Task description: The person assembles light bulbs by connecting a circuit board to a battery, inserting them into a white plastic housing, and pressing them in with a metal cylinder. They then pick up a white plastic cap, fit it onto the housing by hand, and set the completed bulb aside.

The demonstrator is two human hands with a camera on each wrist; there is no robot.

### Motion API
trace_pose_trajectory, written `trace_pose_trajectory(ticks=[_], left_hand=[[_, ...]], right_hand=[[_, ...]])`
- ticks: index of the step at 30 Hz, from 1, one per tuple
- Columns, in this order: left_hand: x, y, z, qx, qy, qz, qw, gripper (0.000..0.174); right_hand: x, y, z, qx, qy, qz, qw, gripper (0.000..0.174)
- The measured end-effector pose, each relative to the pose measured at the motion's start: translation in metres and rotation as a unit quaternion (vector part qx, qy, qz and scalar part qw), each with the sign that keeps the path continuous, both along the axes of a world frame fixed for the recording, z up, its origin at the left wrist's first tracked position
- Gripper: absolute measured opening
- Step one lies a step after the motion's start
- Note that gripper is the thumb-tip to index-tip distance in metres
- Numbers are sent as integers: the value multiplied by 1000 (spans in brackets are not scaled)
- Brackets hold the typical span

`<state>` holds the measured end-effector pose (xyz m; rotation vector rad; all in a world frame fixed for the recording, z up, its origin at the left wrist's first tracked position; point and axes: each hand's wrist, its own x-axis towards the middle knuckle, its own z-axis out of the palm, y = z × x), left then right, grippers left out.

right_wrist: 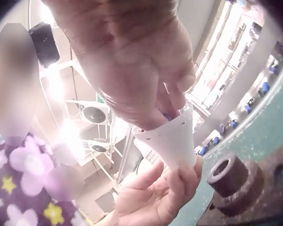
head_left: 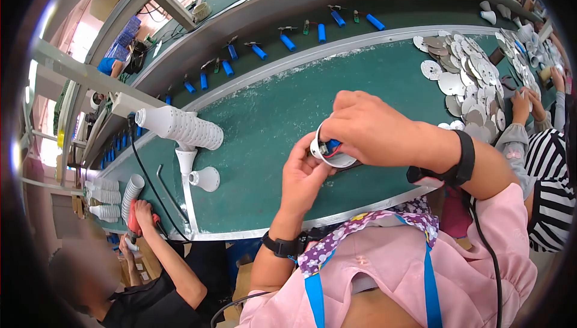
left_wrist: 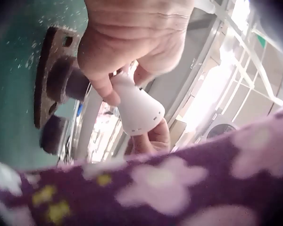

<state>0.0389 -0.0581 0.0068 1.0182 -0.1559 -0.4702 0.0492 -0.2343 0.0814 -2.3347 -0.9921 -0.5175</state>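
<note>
My left hand [head_left: 299, 177] holds a white cone-shaped lamp housing [left_wrist: 140, 110] around its narrow end, with the wide mouth turned toward my right hand [head_left: 375, 129]. The right fingers reach into that mouth, curled at a blue battery [head_left: 332, 144] with a small circuit board and a red wire. In the right wrist view, a bit of blue shows between the fingertips, just inside the rim of the housing; the fingertips themselves are partly hidden. Small slots run around the wide end. Both hands are over the green bench, close to its front edge.
Stacked white housings [head_left: 183, 128] and a single one [head_left: 205, 179] stand on the left. Round metal discs [head_left: 466, 78] pile up on the right. Blue batteries with boards [head_left: 287, 42] line the back shelf. A rusty metal fixture [right_wrist: 228, 176] sits near my hands. Other people work on both sides.
</note>
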Motion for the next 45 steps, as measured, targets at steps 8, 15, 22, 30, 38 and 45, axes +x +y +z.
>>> trace_pose_trajectory(ticks=[8, 15, 22, 30, 38, 45], left_hand=[[7, -14, -11, 277, -201, 66, 937, 32], [9, -9, -22, 267, -144, 44, 952, 29], [11, -10, -24, 300, -160, 53, 939, 31], [13, -8, -38, 287, -219, 41, 932, 31], [21, 8, 11, -24, 52, -143, 988, 57], [23, -2, 24, 73, 137, -115, 981, 46]], right_hand=[[11, 3, 4, -167, 60, 10, 984, 17], [22, 6, 10, -194, 82, 33, 977, 17], [29, 7, 11, -205, 76, 77, 973, 25], [29, 4, 2, -176, 80, 74, 978, 16], [29, 5, 0, -168, 76, 78, 980, 10], [27, 6, 1, -164, 85, 52, 981, 20]])
